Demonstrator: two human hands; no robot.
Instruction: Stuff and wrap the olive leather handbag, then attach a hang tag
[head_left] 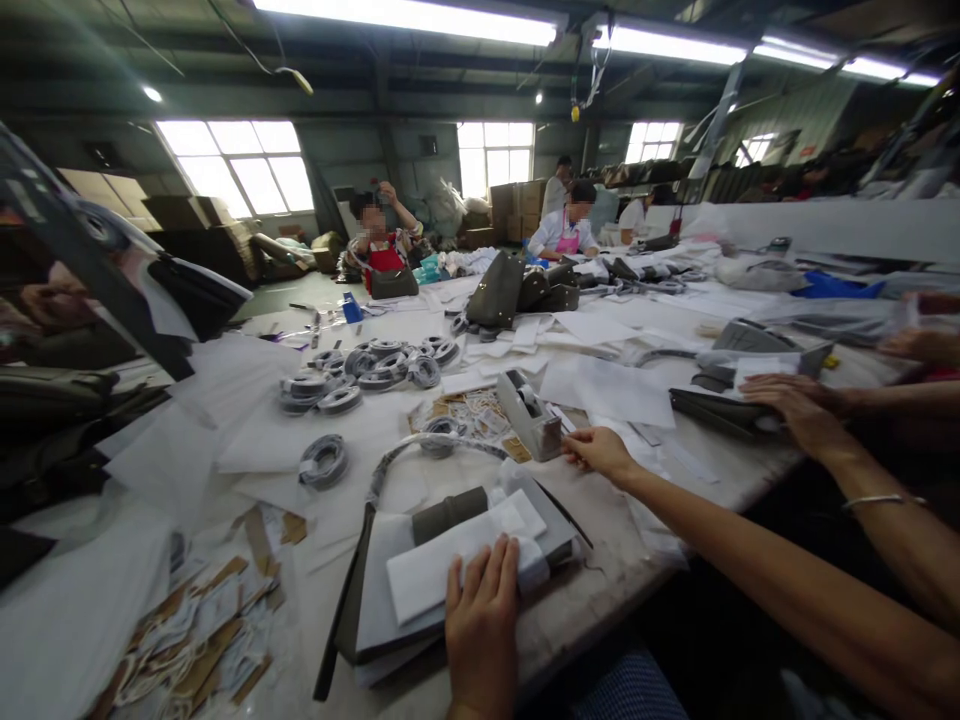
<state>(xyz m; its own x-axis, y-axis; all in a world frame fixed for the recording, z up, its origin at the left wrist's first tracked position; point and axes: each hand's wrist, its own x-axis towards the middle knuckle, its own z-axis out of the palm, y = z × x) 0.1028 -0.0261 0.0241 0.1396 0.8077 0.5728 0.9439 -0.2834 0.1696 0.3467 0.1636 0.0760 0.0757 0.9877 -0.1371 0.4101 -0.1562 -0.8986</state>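
My left hand [484, 615] lies flat on a folded white foam sheet [450, 570], fingers stretched out. Beneath the sheet is a dark olive handbag [346, 610] lying on its side, with grey-white padding on it. Its wrapped handle [386, 465] arches away from me, and a rolled olive piece [450, 515] sits beside the foam. My right hand [604, 455] reaches forward to the cutting end of a grey tape dispenser [529, 415]. Its thumb and fingers are pinched together at the tape there; the strip itself is hardly visible.
Coiled, wrapped straps [375, 365] are heaped beyond the bag. Tags with cords [202, 640] lie at the left front, white sheets [607, 390] across the table. At the right, a co-worker's hands [795, 405] rest on another bag [720, 410]. Other people sit across the table.
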